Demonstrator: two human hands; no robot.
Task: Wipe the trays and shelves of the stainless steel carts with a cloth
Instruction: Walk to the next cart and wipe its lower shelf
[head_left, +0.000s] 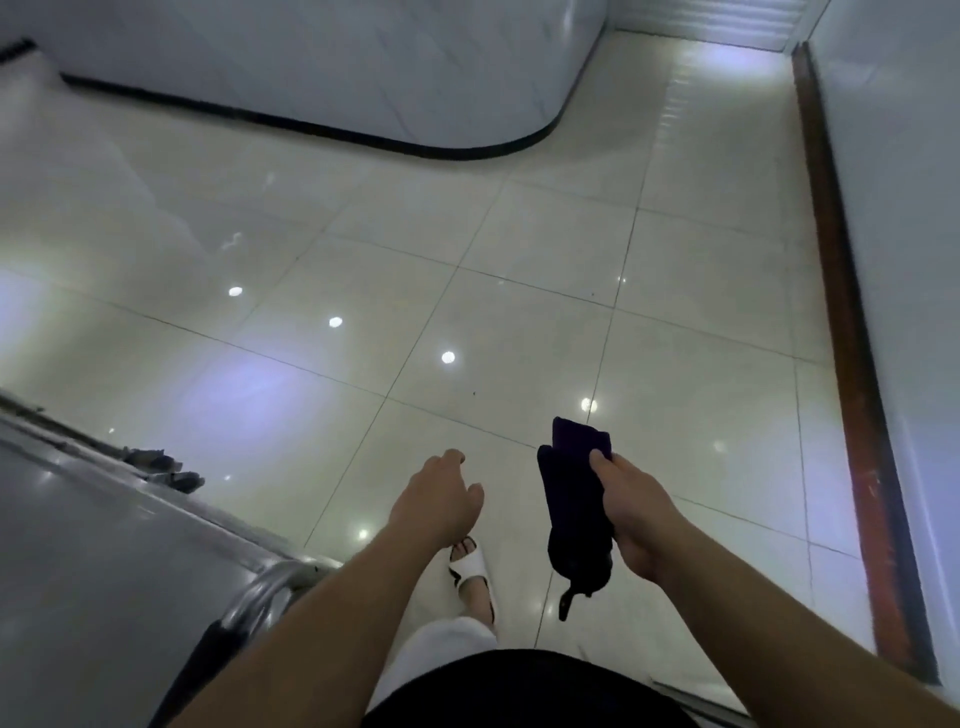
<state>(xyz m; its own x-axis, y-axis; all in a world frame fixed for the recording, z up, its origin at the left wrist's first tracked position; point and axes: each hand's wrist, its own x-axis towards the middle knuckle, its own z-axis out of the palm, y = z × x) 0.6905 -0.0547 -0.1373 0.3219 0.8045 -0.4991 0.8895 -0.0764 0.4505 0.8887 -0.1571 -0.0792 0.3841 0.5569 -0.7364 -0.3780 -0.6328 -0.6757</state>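
Dark cloth (574, 499), folded long, gripped in right hand (636, 514), thumb pressed along its near side, fingers curled behind; lower end dangling below the palm, a thin strip hanging further down. Held over floor (519, 291), well apart from cart (104, 545).

Left hand (439, 499) just beside, holding nothing, fingers loosely bent and relaxed, thumb apart from them, hovering above the floor right of the cart's corner. Not touching the cloth.

Cart at lower left: flat steel top, shiny, with a raised rim and a curved tube handle (270, 582) at the near corner. Some small grey objects at its far edge, too blurred to tell.

Below the left wrist, a foot in a white sandal (470, 566) on the tiles, pale trouser leg above it; dark clothing at the bottom edge.

Glossy pale tiles with round light reflections. White curved wall (363, 67) with a black base strip ahead; white wall with a brown skirting (852, 338) along the right.
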